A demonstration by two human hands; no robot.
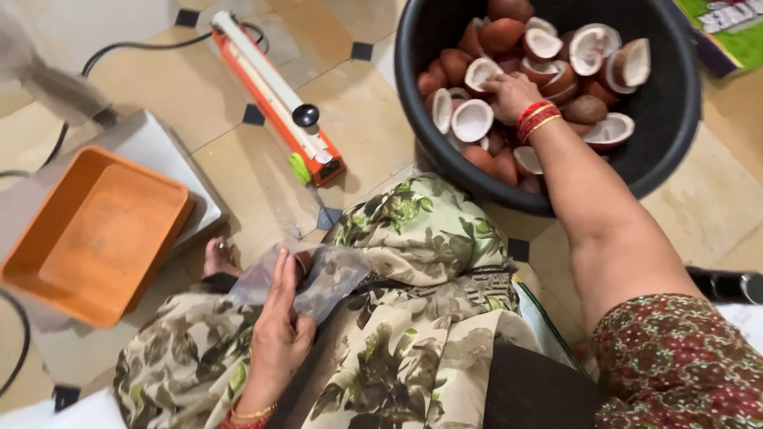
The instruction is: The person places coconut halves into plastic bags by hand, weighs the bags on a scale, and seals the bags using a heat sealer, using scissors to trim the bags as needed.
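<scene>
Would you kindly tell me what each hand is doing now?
Left hand: holding a clear plastic bag.
Right hand: reaching among coconut halves; grip unclear.

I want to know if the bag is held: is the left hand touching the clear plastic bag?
Touching. The head view shows the left hand lying flat on the clear plastic bag, fingers pressed across it on the lap.

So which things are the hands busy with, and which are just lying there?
In use:
left hand holding a clear plastic bag
right hand on the coconut halves
black tub

Lying about:
orange tray on a scale
orange bag sealer
</scene>
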